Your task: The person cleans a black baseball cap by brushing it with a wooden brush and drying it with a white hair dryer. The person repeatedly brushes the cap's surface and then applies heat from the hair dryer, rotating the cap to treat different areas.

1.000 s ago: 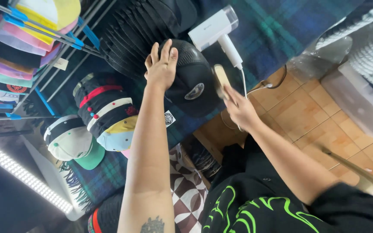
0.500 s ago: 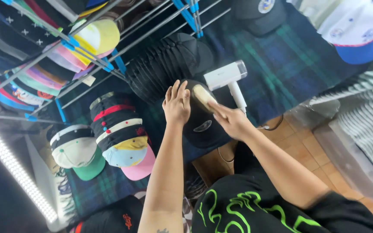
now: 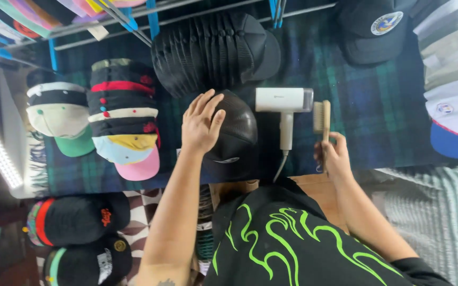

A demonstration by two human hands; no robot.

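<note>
Fingers point(image 3: 208, 106) of the left hand point(image 3: 200, 127) lie spread and flat, released, on the crown of a black cap point(image 3: 234, 132), gripping nothing. This cap is dark, rounded and smooth, with a small pale mark near its brim; it sits on the plaid-covered bench point(image 3: 377, 122), its left side covered by the palm. Left forearm extends straight up from the lower edge. Right hand point(image 3: 334, 156), clenched around the handle of a wooden brush point(image 3: 322, 119), holds it upright, bristle head topmost, just beside a white hair dryer point(image 3: 284, 108). Stacks of caps point(image 3: 123, 116) lie to the left.
</note>
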